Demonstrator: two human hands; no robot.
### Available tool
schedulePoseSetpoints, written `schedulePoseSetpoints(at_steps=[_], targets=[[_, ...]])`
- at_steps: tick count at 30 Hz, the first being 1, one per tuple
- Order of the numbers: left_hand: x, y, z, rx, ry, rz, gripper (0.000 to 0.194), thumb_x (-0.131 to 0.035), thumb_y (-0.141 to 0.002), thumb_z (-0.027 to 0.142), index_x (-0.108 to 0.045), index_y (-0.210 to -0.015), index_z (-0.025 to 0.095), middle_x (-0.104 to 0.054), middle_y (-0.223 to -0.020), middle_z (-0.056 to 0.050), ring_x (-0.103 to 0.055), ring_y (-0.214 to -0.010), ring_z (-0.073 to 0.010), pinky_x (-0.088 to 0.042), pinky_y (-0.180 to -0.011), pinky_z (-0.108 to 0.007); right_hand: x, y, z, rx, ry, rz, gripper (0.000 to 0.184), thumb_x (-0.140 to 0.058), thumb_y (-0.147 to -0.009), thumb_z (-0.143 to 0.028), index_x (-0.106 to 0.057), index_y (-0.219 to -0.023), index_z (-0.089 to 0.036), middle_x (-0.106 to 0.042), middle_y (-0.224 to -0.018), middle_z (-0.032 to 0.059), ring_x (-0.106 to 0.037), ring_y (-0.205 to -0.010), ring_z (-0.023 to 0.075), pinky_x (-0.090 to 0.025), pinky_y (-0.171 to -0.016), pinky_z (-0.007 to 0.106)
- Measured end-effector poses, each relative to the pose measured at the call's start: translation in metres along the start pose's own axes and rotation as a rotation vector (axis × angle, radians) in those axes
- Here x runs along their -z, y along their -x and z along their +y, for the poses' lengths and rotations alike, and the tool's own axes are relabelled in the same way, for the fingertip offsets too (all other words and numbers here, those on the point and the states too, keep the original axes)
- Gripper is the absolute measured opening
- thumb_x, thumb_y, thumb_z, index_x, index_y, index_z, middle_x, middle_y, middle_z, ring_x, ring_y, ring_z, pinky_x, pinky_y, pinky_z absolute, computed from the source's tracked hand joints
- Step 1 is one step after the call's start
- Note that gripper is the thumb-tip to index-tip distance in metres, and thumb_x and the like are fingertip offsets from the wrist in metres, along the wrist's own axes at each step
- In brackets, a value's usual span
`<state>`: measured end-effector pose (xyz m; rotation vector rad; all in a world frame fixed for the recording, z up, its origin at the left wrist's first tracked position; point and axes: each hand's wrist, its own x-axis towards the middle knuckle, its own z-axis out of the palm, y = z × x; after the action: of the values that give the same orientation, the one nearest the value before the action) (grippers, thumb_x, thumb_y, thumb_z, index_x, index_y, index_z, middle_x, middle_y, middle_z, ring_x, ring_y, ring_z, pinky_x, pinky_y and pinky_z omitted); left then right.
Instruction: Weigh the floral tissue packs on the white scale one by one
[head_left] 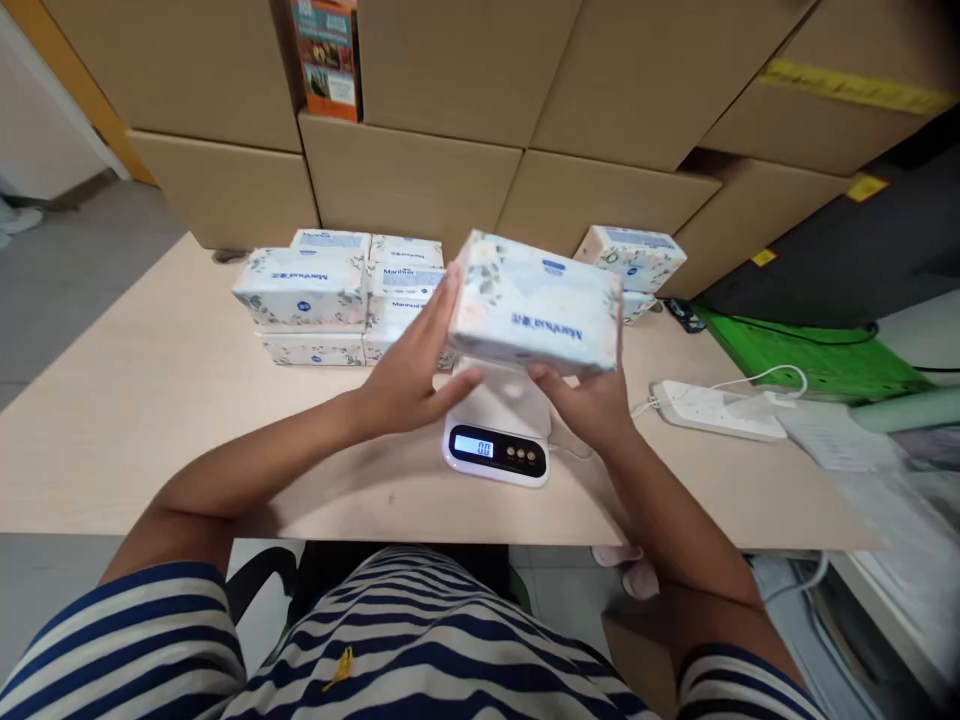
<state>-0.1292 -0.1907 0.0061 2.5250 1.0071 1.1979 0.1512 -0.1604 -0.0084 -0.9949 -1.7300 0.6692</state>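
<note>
Head view: blue "Manhua" lettering marks the pale-blue and white, flower-printed rectangular tissue pack (536,305), held tilted above the white digital scale (499,455), whose lit display reads "0.0". The left hand (409,375) lays its fingers along one end; the right hand (592,405) grips the other, thumb at the lower edge. Similar stacked packs (307,290) stand on the pale wood-toned table (150,430), before brown cardboard boxes (405,180).
</note>
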Motion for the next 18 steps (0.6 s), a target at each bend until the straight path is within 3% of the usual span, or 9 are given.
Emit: schedulePoseSetpoints(at_steps=[2, 4, 7, 10, 13, 18], targets=[[0.026, -0.011, 0.001, 0.223, -0.064, 0.054, 0.091, -0.051, -0.110, 0.061, -0.005, -0.180, 0.028, -0.021, -0.189, -0.012, -0.027, -0.175, -0.0361, -0.035, -0.142, -0.056, -0.019, -0.030, -0.010, -0.038, -0.079, -0.023, 0.127, -0.088, -0.077, -0.076, -0.024, -0.178, -0.033, -0.058, -0.170, 0.0124, -0.056, -0.159, 0.0362, -0.043, -0.136, 0.062], [0.045, -0.018, -0.002, 0.451, -0.132, 0.130, 0.080, -0.053, -0.109, 0.052, -0.022, -0.177, 0.025, -0.052, -0.174, -0.015, -0.050, -0.163, -0.0341, -0.040, -0.138, -0.057, -0.042, -0.056, -0.011, -0.098, -0.160, -0.127, 0.124, -0.087, -0.073, -0.081, -0.039, -0.173, -0.026, -0.065, -0.163, 0.0146, -0.065, -0.150, 0.0367, -0.048, -0.133, 0.060], [0.062, -0.025, -0.010, 0.626, -0.295, 0.176, 0.061, -0.051, -0.105, 0.039, -0.047, -0.164, 0.021, -0.081, -0.136, -0.012, -0.068, -0.144, -0.0315, -0.027, -0.143, -0.063, -0.074, -0.077, -0.002, -0.181, -0.189, -0.250, 0.117, -0.086, -0.070, -0.084, -0.052, -0.163, -0.024, -0.071, -0.155, 0.0145, -0.069, -0.143, 0.0377, -0.051, -0.130, 0.060], [0.071, -0.029, -0.015, 0.612, -0.435, 0.106, 0.041, -0.046, -0.105, 0.036, -0.073, -0.131, 0.020, -0.084, -0.122, -0.010, -0.070, -0.137, -0.0322, -0.015, -0.145, -0.066, -0.093, -0.081, 0.008, -0.194, -0.156, -0.259, 0.109, -0.086, -0.074, -0.077, -0.051, -0.165, -0.026, -0.072, -0.155, 0.0125, -0.070, -0.142, 0.0368, -0.052, -0.129, 0.060], [0.081, -0.031, -0.022, 0.504, -0.461, 0.146, 0.040, -0.042, -0.107, 0.041, -0.078, -0.104, 0.024, -0.083, -0.121, -0.007, -0.070, -0.132, -0.0310, -0.017, -0.145, -0.063, -0.098, -0.079, 0.013, -0.162, -0.099, -0.261, 0.100, -0.083, -0.080, -0.069, -0.049, -0.166, -0.028, -0.071, -0.157, 0.0117, -0.071, -0.141, 0.0354, -0.053, -0.127, 0.059], [0.107, -0.023, -0.061, 0.382, -0.308, 0.345, 0.055, -0.048, -0.105, 0.073, -0.079, -0.103, 0.027, -0.082, -0.113, -0.011, -0.069, -0.125, -0.0373, -0.035, -0.133, -0.064, -0.092, -0.078, 0.013, -0.106, 0.027, -0.339, 0.096, -0.079, -0.083, -0.070, -0.051, -0.165, -0.028, -0.068, -0.160, 0.0129, -0.068, -0.144, 0.0375, -0.050, -0.128, 0.065]])
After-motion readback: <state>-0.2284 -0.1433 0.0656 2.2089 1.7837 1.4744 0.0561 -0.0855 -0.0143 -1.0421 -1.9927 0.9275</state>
